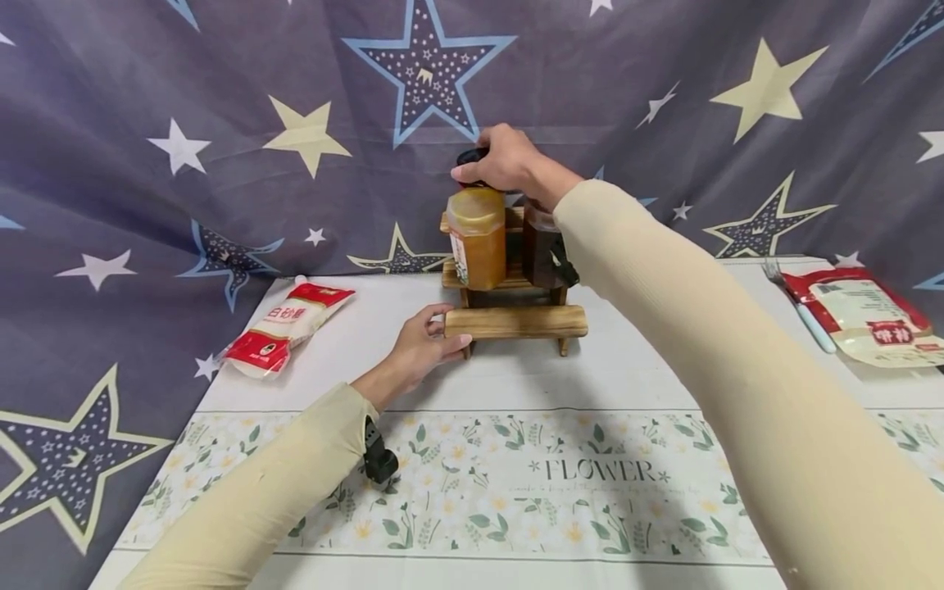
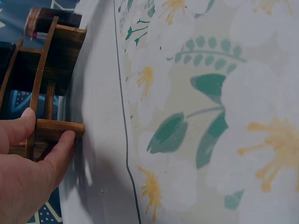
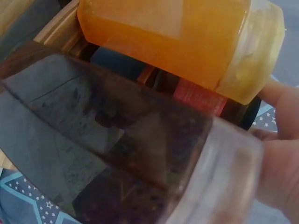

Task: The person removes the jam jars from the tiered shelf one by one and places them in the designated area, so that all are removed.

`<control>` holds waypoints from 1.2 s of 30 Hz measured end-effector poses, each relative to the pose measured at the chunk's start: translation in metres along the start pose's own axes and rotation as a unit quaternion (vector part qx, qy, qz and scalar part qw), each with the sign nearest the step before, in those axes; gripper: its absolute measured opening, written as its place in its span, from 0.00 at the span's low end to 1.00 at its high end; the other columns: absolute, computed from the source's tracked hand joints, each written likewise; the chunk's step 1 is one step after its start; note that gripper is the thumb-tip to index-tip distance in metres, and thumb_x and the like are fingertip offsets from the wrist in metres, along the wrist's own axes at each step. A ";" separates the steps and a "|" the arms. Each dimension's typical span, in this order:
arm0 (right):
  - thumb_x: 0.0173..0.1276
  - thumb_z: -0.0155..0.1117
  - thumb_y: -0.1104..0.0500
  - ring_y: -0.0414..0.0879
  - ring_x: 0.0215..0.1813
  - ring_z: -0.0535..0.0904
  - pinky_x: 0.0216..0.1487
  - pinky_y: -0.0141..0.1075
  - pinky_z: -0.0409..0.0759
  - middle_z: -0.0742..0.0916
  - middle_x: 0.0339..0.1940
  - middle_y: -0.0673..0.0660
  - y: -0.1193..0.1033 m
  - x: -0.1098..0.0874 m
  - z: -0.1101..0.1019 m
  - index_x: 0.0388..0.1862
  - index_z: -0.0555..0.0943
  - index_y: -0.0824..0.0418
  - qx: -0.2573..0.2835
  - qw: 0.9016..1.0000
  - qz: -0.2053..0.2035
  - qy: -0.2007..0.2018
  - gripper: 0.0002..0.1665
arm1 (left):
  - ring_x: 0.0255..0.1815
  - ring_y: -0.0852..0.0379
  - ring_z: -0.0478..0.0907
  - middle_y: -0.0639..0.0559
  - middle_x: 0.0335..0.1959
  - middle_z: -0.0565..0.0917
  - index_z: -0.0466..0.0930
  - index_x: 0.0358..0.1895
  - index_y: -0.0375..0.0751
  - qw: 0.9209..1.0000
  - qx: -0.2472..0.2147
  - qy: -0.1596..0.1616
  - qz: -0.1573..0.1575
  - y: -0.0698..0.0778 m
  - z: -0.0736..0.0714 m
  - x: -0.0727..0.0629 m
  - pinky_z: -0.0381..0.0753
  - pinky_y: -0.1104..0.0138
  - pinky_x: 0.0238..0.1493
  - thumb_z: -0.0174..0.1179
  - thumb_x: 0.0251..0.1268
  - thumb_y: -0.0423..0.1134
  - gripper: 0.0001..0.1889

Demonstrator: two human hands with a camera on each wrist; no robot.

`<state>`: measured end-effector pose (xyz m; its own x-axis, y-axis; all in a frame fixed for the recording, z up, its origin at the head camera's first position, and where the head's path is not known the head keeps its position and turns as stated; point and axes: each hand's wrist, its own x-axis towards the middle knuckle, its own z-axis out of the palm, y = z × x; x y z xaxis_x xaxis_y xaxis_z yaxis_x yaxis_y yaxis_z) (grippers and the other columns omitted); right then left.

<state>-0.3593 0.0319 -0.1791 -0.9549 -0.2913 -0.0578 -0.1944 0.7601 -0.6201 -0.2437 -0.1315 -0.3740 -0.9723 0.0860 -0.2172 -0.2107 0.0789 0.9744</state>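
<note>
A small tiered wooden rack (image 1: 516,322) stands at the back of the table. My left hand (image 1: 416,348) grips the left end of its lowest step, with thumb and fingers on the wood (image 2: 60,126) in the left wrist view. On the upper tiers are a jar of orange-yellow contents (image 1: 484,254) and, to its right, a dark brown jar (image 1: 538,254). Behind the orange jar, my right hand (image 1: 509,160) holds a black-lidded jar (image 1: 472,156) by its top. Its red label (image 3: 198,95) shows between the two front jars in the right wrist view; the rest is mostly hidden.
A red and white bag (image 1: 288,328) lies at the left. On the right are a fork (image 1: 804,311) with a pale blue handle and another red and white packet (image 1: 870,315). A star-patterned curtain (image 1: 310,65) hangs right behind the rack.
</note>
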 end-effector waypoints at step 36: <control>0.68 0.58 0.38 0.44 0.45 0.74 0.41 0.31 0.75 0.80 0.53 0.57 0.035 -0.041 -0.085 0.67 0.71 0.62 -0.022 0.984 -0.092 0.151 0.39 | 0.54 0.36 0.76 0.35 0.52 0.72 0.60 0.71 0.40 1.000 -0.005 0.003 -0.005 0.000 0.002 0.004 0.84 0.56 0.56 0.61 0.62 0.23 0.34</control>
<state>-0.3460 0.1199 -0.1314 -0.9247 -0.2445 0.2919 -0.3728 0.7371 -0.5636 -0.2475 -0.1295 -0.3747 -0.9709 0.0784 -0.2264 -0.2213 0.0688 0.9728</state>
